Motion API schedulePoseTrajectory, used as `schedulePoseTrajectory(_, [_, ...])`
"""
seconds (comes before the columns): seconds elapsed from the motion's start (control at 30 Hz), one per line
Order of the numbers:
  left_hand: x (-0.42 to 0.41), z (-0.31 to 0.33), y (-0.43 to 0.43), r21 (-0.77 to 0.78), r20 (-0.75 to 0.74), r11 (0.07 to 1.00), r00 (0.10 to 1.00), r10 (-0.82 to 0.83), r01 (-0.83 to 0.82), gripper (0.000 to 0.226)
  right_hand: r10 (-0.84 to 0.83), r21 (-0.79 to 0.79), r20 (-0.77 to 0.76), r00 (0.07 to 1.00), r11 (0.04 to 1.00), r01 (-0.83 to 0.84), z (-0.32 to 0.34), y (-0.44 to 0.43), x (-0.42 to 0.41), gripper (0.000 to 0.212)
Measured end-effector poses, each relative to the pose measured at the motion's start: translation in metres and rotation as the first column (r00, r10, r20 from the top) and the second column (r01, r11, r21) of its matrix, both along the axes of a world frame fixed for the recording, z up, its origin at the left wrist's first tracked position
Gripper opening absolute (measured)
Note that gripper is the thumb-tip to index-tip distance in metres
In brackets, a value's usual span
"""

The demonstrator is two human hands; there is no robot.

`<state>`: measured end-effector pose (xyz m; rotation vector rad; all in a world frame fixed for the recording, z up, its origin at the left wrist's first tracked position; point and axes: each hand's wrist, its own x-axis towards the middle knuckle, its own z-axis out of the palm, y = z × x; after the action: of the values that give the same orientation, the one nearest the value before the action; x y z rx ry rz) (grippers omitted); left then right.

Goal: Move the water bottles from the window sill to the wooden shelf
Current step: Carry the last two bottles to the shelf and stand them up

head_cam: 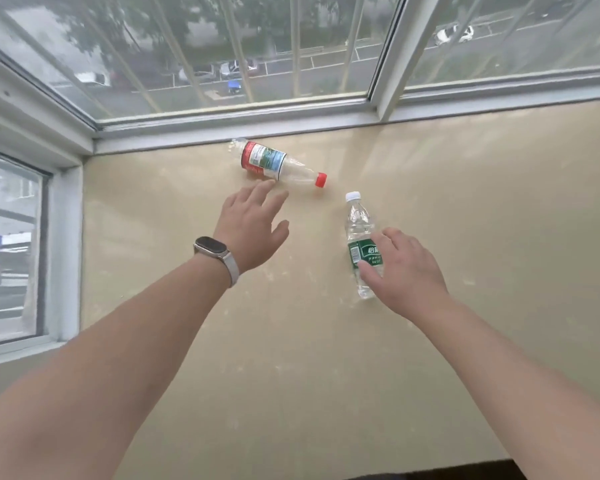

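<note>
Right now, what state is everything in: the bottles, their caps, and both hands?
Red-capped bottle: lying on its side on the window sill, cap on.
Green-label bottle: lying down, white cap on.
Left hand: open, fingers spread, reaching the red-capped bottle, no grip.
Right hand: open, laid over the green-label bottle, not closed round it.
Watch: on the left wrist, screen dark.

Right hand (402,268) over the green-label bottle (359,230): the label's far side and part of the lower body lie hidden behind the fingers (392,235) (contact cannot be told). Left hand (250,226): whether its fingertips (269,185) touch the red-label bottle (267,161) is unclear. Label print is too small to read. Both forearms are cut off at the frame's edges.
</note>
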<state>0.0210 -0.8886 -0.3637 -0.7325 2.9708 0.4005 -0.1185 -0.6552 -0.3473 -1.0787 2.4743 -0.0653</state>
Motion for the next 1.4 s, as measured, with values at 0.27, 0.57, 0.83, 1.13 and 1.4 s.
schedulePoseTrajectory(0.27, [-0.051,-0.071,-0.038,-0.025,0.074,0.999,0.997,-0.026,0.028,0.057,-0.130,0.041,0.037,0.991,0.991,0.128,-0.073,-0.013,-0.009,0.064])
schedulePoseTrajectory(0.57, [-0.083,-0.110,-0.093,-0.045,0.124,0.998,0.991,-0.040,0.046,0.068,-0.342,0.143,0.162,0.926,0.936,0.320,-0.109,-0.023,-0.021,0.086])
schedulePoseTrajectory(0.83, [-0.101,-0.115,-0.107,-0.090,0.211,0.993,0.976,-0.051,0.072,0.065,-0.435,0.163,0.240,0.868,0.899,0.406,-0.124,-0.030,-0.025,0.093])
schedulePoseTrajectory(1.13, [-0.087,-0.110,-0.101,0.025,0.234,1.000,0.972,-0.019,0.013,0.062,-0.492,0.156,0.225,0.841,0.870,0.467,-0.128,-0.030,-0.026,0.072])
schedulePoseTrajectory(1.4, [-0.057,-0.077,-0.062,0.174,0.157,0.978,0.984,0.083,-0.111,0.063,-0.467,0.034,0.238,0.852,0.881,0.473,-0.096,-0.023,-0.012,0.070])
